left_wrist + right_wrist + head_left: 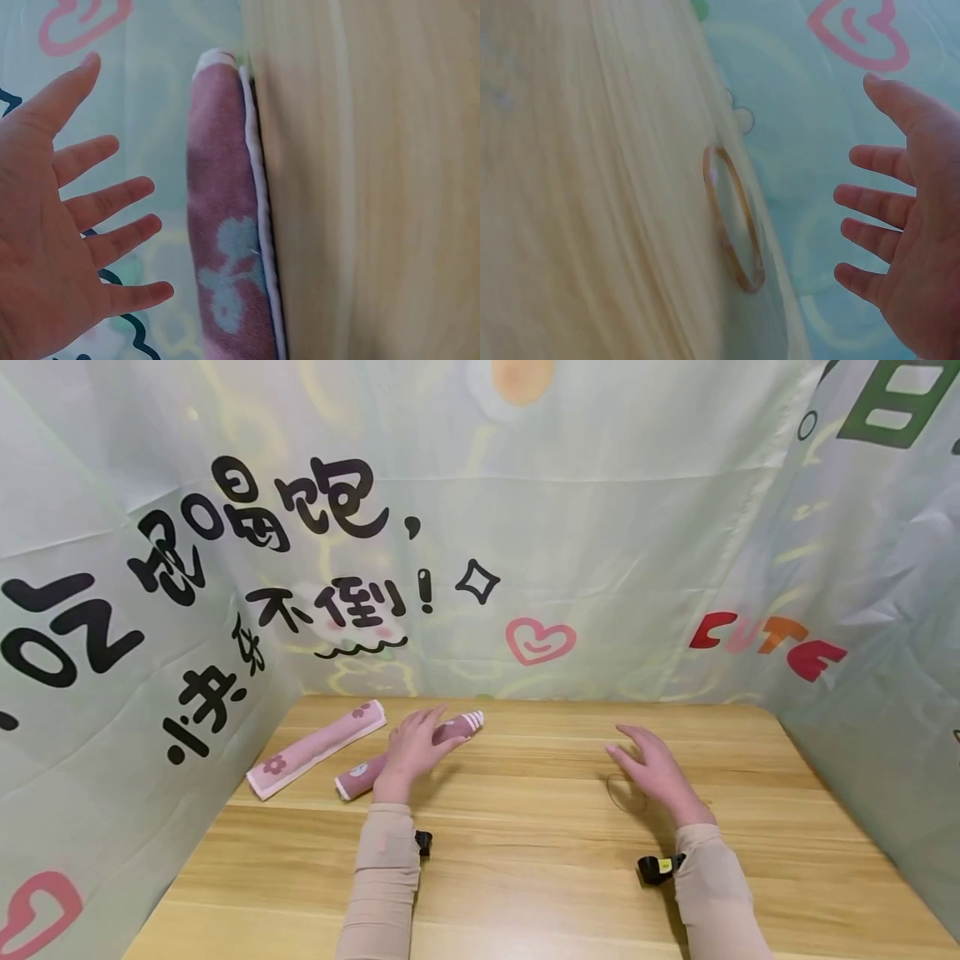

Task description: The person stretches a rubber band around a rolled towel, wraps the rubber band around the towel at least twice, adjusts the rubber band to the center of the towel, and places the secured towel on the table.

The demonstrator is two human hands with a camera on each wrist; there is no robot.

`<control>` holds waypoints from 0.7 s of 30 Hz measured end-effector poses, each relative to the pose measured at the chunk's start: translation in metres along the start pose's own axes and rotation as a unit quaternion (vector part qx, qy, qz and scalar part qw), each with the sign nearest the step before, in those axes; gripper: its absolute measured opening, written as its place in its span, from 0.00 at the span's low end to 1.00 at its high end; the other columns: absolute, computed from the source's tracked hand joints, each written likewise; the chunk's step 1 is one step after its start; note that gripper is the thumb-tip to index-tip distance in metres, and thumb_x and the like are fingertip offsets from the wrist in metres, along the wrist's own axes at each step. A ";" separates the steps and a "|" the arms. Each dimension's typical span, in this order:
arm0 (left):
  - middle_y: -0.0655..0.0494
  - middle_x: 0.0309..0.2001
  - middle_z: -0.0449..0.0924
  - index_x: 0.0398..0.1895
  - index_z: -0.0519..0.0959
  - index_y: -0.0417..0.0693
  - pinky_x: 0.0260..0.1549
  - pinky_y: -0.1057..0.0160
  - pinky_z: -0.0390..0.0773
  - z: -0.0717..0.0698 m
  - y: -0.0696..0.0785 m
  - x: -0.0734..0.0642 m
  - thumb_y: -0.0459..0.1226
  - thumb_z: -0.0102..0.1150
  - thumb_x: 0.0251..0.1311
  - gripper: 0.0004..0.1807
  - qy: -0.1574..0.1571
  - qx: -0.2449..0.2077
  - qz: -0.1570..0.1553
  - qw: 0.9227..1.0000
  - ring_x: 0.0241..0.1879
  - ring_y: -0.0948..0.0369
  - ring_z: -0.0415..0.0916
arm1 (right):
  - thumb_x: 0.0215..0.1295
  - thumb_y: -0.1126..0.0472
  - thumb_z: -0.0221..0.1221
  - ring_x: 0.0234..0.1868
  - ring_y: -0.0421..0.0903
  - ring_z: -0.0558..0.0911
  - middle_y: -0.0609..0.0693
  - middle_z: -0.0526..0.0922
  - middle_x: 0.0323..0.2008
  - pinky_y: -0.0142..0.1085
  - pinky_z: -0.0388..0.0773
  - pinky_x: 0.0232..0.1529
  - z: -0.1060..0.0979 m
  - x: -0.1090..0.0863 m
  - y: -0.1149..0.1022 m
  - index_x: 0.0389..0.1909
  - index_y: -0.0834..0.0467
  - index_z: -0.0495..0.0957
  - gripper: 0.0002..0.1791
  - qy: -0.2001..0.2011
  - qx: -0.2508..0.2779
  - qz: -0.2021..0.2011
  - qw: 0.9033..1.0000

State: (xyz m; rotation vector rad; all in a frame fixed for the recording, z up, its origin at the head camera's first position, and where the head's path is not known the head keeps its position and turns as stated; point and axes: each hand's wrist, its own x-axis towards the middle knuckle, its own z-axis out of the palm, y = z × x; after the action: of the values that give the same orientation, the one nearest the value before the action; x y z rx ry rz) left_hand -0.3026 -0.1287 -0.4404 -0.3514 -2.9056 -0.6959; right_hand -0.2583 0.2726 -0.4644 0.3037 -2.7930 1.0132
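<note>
My left hand (415, 745) is over a rolled mauve towel (367, 777) and hides its middle in the head view. In the left wrist view the fingers are spread, with a gap between them and the towel roll (221, 165), which shows a pale flower pattern and a white edge. Over the right half of the table, my right hand (663, 774) has its fingers apart and holds nothing. A thin brown rubber band (707, 176) lies on the wood close by that hand.
A flat-rolled pink towel (318, 750) with flower patterns lies slantwise at the table's back left. Printed cloth walls (600, 568) enclose the wooden table (525, 877) at the back and both sides. Each wrist carries a small black camera (655, 870).
</note>
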 end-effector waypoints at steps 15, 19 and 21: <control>0.44 0.70 0.66 0.73 0.61 0.58 0.62 0.29 0.59 -0.001 -0.006 0.003 0.57 0.59 0.61 0.38 -0.053 0.042 -0.018 0.998 0.68 0.39 0.62 | 0.72 0.40 0.49 0.68 0.69 0.62 0.68 0.66 0.67 0.65 0.58 0.66 -0.008 -0.005 0.015 0.68 0.64 0.65 0.36 -0.025 -0.004 0.032 0.999; 0.43 0.69 0.67 0.73 0.62 0.57 0.61 0.29 0.60 -0.003 -0.005 0.006 0.57 0.58 0.61 0.38 -0.066 0.082 0.007 0.994 0.67 0.39 0.64 | 0.71 0.40 0.51 0.68 0.69 0.63 0.68 0.67 0.67 0.66 0.60 0.65 -0.009 -0.008 0.017 0.66 0.63 0.67 0.35 -0.033 0.001 0.038 0.999; 0.43 0.68 0.68 0.72 0.63 0.57 0.61 0.29 0.60 -0.003 -0.006 0.007 0.57 0.58 0.61 0.38 -0.072 0.109 0.016 0.991 0.66 0.40 0.65 | 0.70 0.39 0.52 0.67 0.69 0.64 0.68 0.67 0.67 0.65 0.61 0.65 -0.009 -0.009 0.019 0.66 0.62 0.68 0.35 -0.040 0.005 0.041 0.998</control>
State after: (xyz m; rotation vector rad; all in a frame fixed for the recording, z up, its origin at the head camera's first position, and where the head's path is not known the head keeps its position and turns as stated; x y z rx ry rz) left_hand -0.3106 -0.1337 -0.4391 -0.4386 -3.0640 -0.3560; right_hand -0.2538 0.2936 -0.4711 0.2370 -2.8946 1.0547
